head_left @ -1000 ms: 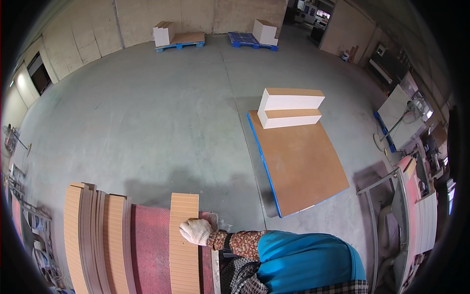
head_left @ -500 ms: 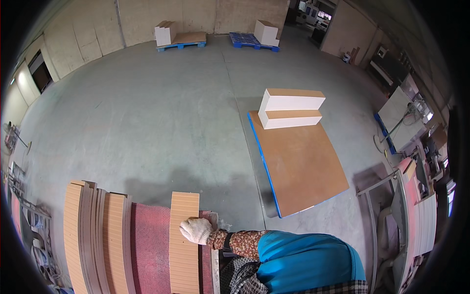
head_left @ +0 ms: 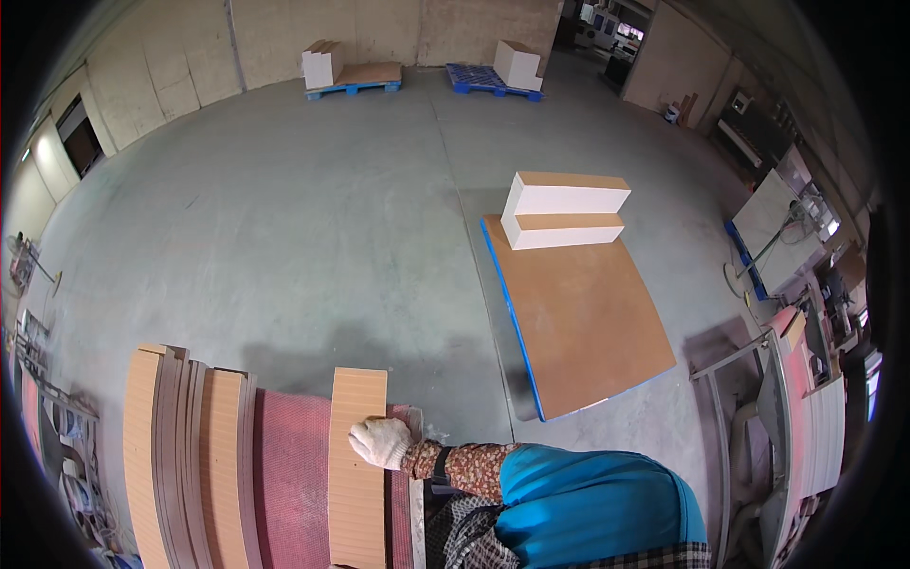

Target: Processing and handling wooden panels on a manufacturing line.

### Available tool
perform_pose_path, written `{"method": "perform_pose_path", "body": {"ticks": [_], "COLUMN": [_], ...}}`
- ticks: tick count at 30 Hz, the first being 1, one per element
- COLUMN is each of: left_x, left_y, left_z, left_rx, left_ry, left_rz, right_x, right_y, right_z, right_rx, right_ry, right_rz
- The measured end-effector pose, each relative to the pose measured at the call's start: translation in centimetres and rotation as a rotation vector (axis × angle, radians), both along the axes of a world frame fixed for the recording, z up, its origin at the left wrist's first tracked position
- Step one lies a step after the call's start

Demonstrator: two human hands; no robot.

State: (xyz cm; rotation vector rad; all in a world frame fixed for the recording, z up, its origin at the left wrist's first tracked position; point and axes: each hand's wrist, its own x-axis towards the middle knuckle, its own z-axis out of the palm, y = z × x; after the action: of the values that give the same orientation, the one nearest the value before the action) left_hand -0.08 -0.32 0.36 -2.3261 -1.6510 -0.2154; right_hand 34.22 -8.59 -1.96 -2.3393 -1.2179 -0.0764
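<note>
In the head view, the person's white-gloved right hand (head_left: 381, 444) grasps the right edge of a tan grooved board (head_left: 357, 512), which lies lengthwise over a red textured surface (head_left: 291, 474), right of the stacked boards (head_left: 223, 455), its far end jutting past the surface, while the left hand's grip cannot be told.

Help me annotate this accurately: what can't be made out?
Head view:
- Left hand: beyond or cut off by the lower edge.
- Right hand: fingertips hidden by its white glove.
- Tan board beneath: near end cut off by lower edge.
- Far equipment: too small.
</note>
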Motion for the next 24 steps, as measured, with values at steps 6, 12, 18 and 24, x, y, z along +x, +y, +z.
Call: {"method": "perform_pose_path", "body": {"ticks": [6,12,18,24], "left_x": [-1.5,-1.6,-2.3,-1.6], "left_y": [0.9,1.4,1.5,1.8], "left_z": [-2.0,-2.7,-1.8,-2.0], "left_rx": [0.363,0.438,0.042,-0.236], "left_ry": [0.053,-0.006,-0.111,-0.174], "left_rz": [-0.436,-0.502,-0.318,-0.107], "right_x": [0.0,0.5,0.9,-7.0], "right_y": [0.0,-2.3,-15.3,-28.5], "right_z": [1.1,1.6,-4.6,-20.1], "right_rx": [-0.11,0.206,-0.117,-0.919], "right_ry": [0.164,0.459,0.676,0.883], "right_rz": [-0.026,-0.365,-0.878,-0.336]}}
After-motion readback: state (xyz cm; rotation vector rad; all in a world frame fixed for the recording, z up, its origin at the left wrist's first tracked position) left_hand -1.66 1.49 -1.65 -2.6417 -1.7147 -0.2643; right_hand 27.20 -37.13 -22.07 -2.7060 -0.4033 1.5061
